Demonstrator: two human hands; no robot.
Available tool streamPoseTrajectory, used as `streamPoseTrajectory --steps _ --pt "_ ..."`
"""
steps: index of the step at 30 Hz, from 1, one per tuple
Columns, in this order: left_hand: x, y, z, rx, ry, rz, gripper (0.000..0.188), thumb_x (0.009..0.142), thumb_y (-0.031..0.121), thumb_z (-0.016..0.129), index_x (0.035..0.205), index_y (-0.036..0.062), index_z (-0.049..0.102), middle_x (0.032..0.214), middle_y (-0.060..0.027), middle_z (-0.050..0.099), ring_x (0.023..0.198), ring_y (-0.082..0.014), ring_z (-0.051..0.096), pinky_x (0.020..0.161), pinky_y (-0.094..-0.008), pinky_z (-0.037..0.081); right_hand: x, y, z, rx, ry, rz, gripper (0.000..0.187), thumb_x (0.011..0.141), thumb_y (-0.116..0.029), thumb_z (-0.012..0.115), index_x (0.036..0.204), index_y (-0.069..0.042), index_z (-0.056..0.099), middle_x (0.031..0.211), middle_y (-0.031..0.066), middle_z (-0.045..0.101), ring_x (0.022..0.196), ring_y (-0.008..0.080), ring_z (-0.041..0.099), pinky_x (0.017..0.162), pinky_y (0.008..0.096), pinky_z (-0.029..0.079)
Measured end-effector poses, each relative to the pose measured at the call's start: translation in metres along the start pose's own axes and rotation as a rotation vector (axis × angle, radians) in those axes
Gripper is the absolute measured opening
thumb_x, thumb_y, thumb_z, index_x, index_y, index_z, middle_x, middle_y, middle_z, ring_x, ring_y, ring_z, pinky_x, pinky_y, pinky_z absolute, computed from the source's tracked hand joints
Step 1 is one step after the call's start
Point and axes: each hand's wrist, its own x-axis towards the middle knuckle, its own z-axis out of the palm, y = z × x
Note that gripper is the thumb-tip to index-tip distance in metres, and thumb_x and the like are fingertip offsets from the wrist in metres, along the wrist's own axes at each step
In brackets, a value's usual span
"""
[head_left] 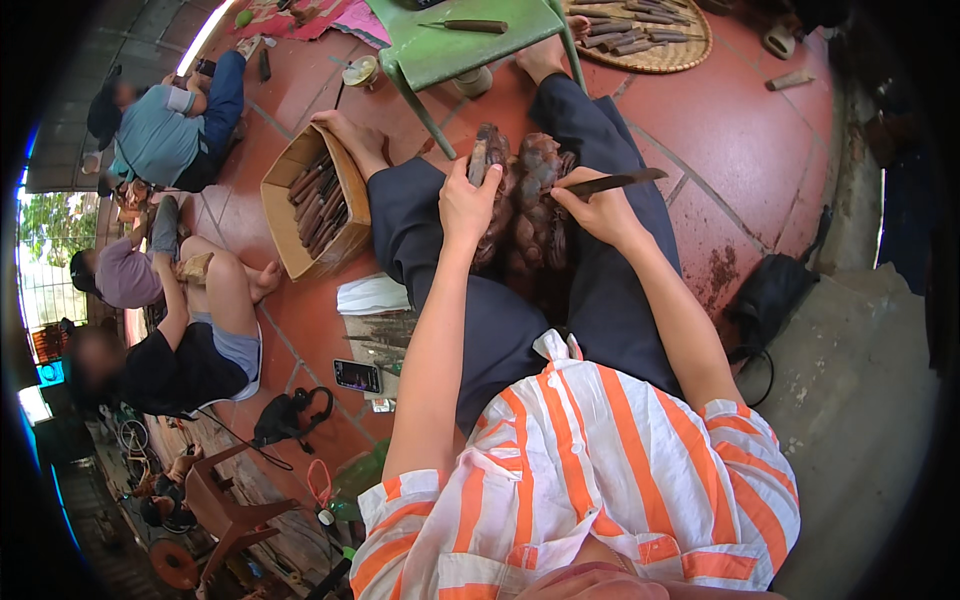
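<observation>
The person's right hand (598,208) is closed firmly round a dark, flat tool (628,180), its long end jutting out to the right of the fingers, thumb pressed along the near side. The left hand (468,205) is part-closed, thumb and fingers curled about the upper left edge of a dark brown carving (530,240); how tightly, I can't tell from here. That knobbly carving sits between the two sets of fingers, upright-looking between the knees of the dark trousers (500,325).

Just beyond the fingers stands a green stool (440,55) with a slim tool (475,26) lying on it. Farther beyond the right fingers, a round woven tray (690,55) carries many wooden-handled tools. Left of the left fingers, a cardboard box (280,235) holds more; a white cloth (372,294) and a phone (357,375) lie nearer the body on that side.
</observation>
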Motion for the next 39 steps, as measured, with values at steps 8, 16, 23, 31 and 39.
streamPoseTrajectory --steps 8,16,23,31,39 --pt "-0.001 0.001 -0.001 0.008 0.009 0.001 0.046 0.081 0.037 0.066 0.111 0.0022 0.061 0.097 -0.0219 0.066 0.093 -0.0378 0.063 0.081 -0.0416 0.049 0.002 -0.015 0.0 -0.096 -0.012 -0.02 0.018 0.087 -0.017 0.063 0.084 0.002 0.063 0.065 0.0073 0.058 0.061 0.0127 0.053 0.059 0.0293 0.043" --pt "-0.002 -0.002 -0.001 -0.01 -0.002 -0.018 0.045 0.081 0.036 0.066 0.111 0.0027 0.061 0.097 -0.022 0.066 0.093 -0.0384 0.063 0.081 -0.0421 0.049 0.002 -0.012 -0.003 0.067 -0.033 0.292 0.018 0.084 -0.017 0.065 0.083 0.0 0.062 0.075 0.0129 0.061 0.068 0.028 0.059 0.062 0.0357 0.046" --pt "-0.001 0.001 0.0 0.007 0.011 0.006 0.047 0.081 0.038 0.066 0.111 0.0022 0.061 0.096 -0.0221 0.066 0.093 -0.0382 0.063 0.081 -0.0417 0.049 0.005 -0.015 0.005 -0.159 0.067 -0.116 0.018 0.085 -0.016 0.062 0.079 0.0 0.058 0.064 0.0124 0.057 0.059 0.0243 0.056 0.058 0.0351 0.043" --pt "-0.001 -0.001 0.0 0.005 0.011 0.0 0.05 0.082 0.041 0.066 0.111 0.0012 0.062 0.095 -0.0218 0.067 0.094 -0.0374 0.065 0.082 -0.0404 0.049 0.004 -0.025 -0.003 -0.147 -0.051 0.127 0.018 0.083 -0.017 0.064 0.078 -0.001 0.057 0.076 0.0144 0.06 0.065 0.0331 0.056 0.058 0.041 0.043" --pt "-0.001 0.0 0.001 -0.022 0.004 -0.003 0.044 0.081 0.036 0.066 0.11 0.0029 0.061 0.097 -0.0226 0.065 0.092 -0.04 0.062 0.08 -0.0437 0.048 0.007 -0.014 0.002 -0.155 0.004 -0.116 0.015 0.083 -0.015 0.063 0.08 -0.001 0.058 0.078 0.0154 0.06 0.065 0.0346 0.056 0.058 0.0414 0.043"
